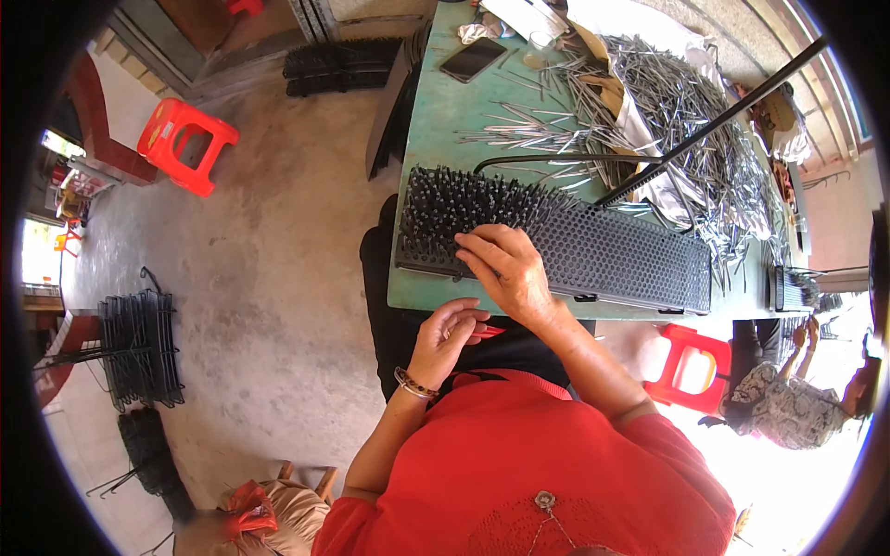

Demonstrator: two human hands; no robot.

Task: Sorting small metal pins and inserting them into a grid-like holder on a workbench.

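A long black perforated rack (630,255) lies along the near edge of the green table. Its left part is packed with upright dark pins (464,199), while rows of open holes show to the right. My right hand (505,269) is over the rack at the border of the pins, its fingertips pinched together; whatever they grip is too small to name. Just below the table edge, my left hand (443,341) is curled in front of my lap. Next to its fingertips shows a small red piece (491,332), and I cannot tell whether the fingers hold it.
Loose metal rods (667,93) heap across the back right of the green table (445,120). A black bar (723,120) slants over them. A phone (473,59) lies at the back left. Red stools (185,144) and black racks (139,347) stand about. A co-worker (788,403) sits at right.
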